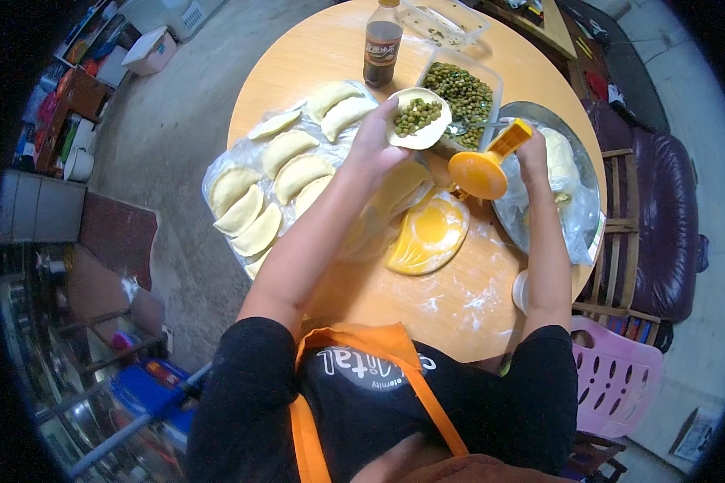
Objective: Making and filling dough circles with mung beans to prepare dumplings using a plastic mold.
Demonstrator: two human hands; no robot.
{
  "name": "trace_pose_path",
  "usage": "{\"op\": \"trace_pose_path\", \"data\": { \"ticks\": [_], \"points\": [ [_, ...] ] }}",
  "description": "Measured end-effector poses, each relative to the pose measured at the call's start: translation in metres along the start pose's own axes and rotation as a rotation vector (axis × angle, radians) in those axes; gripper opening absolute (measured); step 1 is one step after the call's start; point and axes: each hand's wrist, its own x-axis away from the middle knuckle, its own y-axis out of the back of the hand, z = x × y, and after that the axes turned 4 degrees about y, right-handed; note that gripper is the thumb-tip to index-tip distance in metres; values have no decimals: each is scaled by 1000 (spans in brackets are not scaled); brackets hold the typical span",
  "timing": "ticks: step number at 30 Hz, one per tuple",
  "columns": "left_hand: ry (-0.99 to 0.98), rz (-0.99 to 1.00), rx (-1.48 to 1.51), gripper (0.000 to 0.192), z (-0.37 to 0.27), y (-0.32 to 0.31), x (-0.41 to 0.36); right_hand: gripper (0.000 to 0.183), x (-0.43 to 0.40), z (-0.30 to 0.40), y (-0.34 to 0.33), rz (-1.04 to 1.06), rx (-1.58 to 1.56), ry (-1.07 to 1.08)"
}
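On my left hand (379, 140) lies a round dough wrapper (420, 136) topped with a mound of green bean filling (418, 117). My right hand (531, 154) grips a metal spoon (459, 128), whose bowl is at the wrapper's right edge, over a plastic tub of filling (462, 84). A yellow-orange plastic dough press (480, 175) with a handle stands in front of the right hand; whether the hand touches it I cannot tell. Below it a floury yellow moulded plate (432, 232) rests on the table. Folded half-moon dumplings (290, 152) sit on plastic film at the left.
A cola bottle (382, 51) and another clear container (444, 24) stand at the back of the round wooden table (296, 45). At the right is a metal basin (513, 220) with dough (559, 160) in plastic. A pink chair (619, 377) stands at lower right.
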Motion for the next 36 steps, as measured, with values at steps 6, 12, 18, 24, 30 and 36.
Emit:
{"op": "trace_pose_path", "data": {
  "ticks": [6,12,18,24,30,36],
  "points": [
    [35,51,-32,41,-10,32,61,19,35,44,37,-208,132,-34],
    [96,-54,-55,40,2,61,143,13,112,113,41,-192,-70,32],
    [192,-33,-101,38,32,91,173,23,217,124,-47,259,-233,-151],
    [244,-17,-188,39,36,91,200,26,262,129,-93,384,-374,-303],
    [241,-20,-395,41,30,92,226,24,267,143,-86,478,-246,-237],
    [231,104,-394,41,31,110,232,22,278,152,-81,483,-248,-155]
  ]
}}
